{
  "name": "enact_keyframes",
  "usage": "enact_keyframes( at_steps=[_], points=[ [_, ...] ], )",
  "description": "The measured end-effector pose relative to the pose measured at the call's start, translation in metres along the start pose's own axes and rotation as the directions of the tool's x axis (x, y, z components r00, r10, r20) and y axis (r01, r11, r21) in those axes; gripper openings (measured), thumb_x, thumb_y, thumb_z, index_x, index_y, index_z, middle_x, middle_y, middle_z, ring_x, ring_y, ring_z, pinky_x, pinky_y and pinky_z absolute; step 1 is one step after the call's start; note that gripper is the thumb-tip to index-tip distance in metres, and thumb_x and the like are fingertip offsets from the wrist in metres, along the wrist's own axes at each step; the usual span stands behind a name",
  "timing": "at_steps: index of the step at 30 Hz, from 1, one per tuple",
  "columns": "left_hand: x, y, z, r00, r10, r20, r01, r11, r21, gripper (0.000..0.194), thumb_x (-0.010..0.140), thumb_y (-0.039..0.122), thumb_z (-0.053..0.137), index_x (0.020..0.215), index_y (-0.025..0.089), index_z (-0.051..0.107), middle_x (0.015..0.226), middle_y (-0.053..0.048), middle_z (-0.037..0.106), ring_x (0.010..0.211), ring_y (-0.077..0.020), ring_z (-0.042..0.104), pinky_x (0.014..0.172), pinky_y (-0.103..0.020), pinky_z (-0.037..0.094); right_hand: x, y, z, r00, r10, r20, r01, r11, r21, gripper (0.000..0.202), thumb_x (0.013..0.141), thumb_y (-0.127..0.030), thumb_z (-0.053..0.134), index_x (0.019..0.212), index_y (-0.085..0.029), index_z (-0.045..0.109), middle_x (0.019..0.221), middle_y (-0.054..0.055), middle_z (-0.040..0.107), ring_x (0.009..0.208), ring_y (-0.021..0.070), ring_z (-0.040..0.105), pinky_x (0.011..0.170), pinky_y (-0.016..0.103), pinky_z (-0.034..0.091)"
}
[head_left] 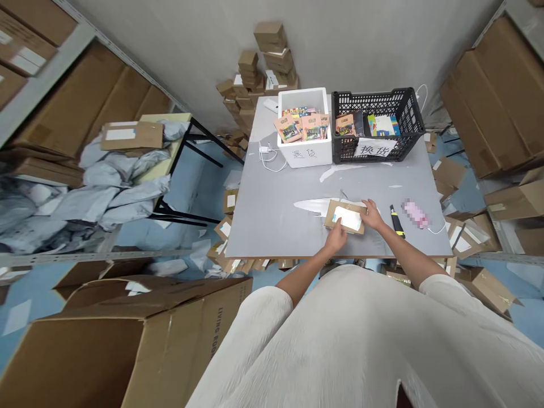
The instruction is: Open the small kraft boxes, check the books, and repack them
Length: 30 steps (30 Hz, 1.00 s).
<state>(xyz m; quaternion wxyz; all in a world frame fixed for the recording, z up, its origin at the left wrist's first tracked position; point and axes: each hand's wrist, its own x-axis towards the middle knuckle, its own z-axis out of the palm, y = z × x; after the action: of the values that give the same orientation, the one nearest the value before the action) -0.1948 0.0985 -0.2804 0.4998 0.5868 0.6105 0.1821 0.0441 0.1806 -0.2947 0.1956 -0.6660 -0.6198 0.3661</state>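
Observation:
A small brown cardboard box (330, 214) with a white label (349, 219) on top lies near the front edge of the grey table. My left hand (336, 237) grips its near side, a thumb or finger reaching onto the label; the fingers beneath are hidden. At the box's right end, my right hand (372, 216) holds the far corner. Just beyond the box is a torn white strip (309, 205) on the tabletop. A black and yellow box cutter (397, 221) rests to the right of my right hand.
On the table's (263, 226) far side stand a white bin (304, 154) of booklets and a black crate (410, 136) with books. A blurred pink object (415, 213) with a cable lies right. Parcels fill the left shelf; a large open carton (187, 334) stands front left.

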Motion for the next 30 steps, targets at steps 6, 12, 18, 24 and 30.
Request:
enact_keyframes(
  at_steps=[6, 12, 18, 24, 30],
  points=[
    [0.039, 0.001, -0.049, 0.943, -0.005, -0.333, 0.024, 0.998, 0.054, 0.054, 0.092, 0.015, 0.065, 0.146, 0.021, 0.062, 0.148, -0.018, 0.064, 0.144, -0.0352, 0.058, 0.124, -0.049, 0.044, -0.013, 0.011, 0.006, 0.973, 0.211, -0.093, -0.195, 0.968, 0.161, 0.076, 0.091, -0.041, 0.065, 0.163, -0.02, 0.053, 0.166, 0.019, 0.052, 0.14, 0.0364, 0.064, 0.124, 0.052, 0.05],
    [0.058, -0.002, -0.048, 0.978, -0.131, -0.161, 0.099, 0.977, -0.189, 0.082, 0.09, 0.019, 0.071, 0.167, 0.018, 0.041, 0.163, -0.018, 0.06, 0.147, -0.0345, 0.059, 0.123, -0.046, 0.046, -0.017, 0.01, 0.013, 0.956, 0.293, 0.007, -0.277, 0.897, 0.344, 0.084, 0.086, -0.044, 0.075, 0.165, -0.026, 0.052, 0.148, 0.013, 0.071, 0.125, 0.0312, 0.074, 0.117, 0.049, 0.055],
    [0.065, -0.002, -0.053, 0.983, -0.074, -0.169, 0.022, 0.956, -0.294, 0.09, 0.088, 0.028, 0.079, 0.169, 0.026, 0.039, 0.166, -0.012, 0.058, 0.149, -0.0319, 0.058, 0.123, -0.044, 0.046, -0.012, -0.004, 0.011, 0.975, 0.216, -0.044, -0.167, 0.857, 0.488, 0.089, 0.08, -0.046, 0.08, 0.162, -0.032, 0.05, 0.153, 0.012, 0.068, 0.135, 0.0311, 0.068, 0.121, 0.052, 0.052],
    [0.061, 0.001, -0.064, 0.973, -0.017, -0.232, -0.069, 0.932, -0.356, 0.088, 0.101, 0.05, 0.07, 0.175, 0.027, 0.03, 0.162, -0.015, 0.058, 0.147, -0.0285, 0.059, 0.118, -0.039, 0.048, -0.006, -0.019, -0.002, 0.98, 0.053, -0.19, 0.069, 0.809, 0.583, 0.069, 0.084, -0.063, 0.075, 0.141, -0.028, 0.057, 0.148, 0.012, 0.067, 0.142, 0.0288, 0.062, 0.125, 0.049, 0.047],
    [0.055, -0.013, -0.055, 0.949, -0.159, -0.273, 0.099, 0.97, -0.221, 0.072, 0.109, 0.065, 0.052, 0.166, 0.02, 0.046, 0.139, -0.016, 0.069, 0.123, -0.0281, 0.069, 0.1, -0.035, 0.052, -0.019, -0.012, -0.004, 0.946, 0.243, -0.214, -0.121, 0.878, 0.464, 0.07, 0.083, -0.066, 0.075, 0.138, -0.025, 0.061, 0.125, 0.012, 0.073, 0.115, 0.0317, 0.071, 0.108, 0.052, 0.056]
  ],
)
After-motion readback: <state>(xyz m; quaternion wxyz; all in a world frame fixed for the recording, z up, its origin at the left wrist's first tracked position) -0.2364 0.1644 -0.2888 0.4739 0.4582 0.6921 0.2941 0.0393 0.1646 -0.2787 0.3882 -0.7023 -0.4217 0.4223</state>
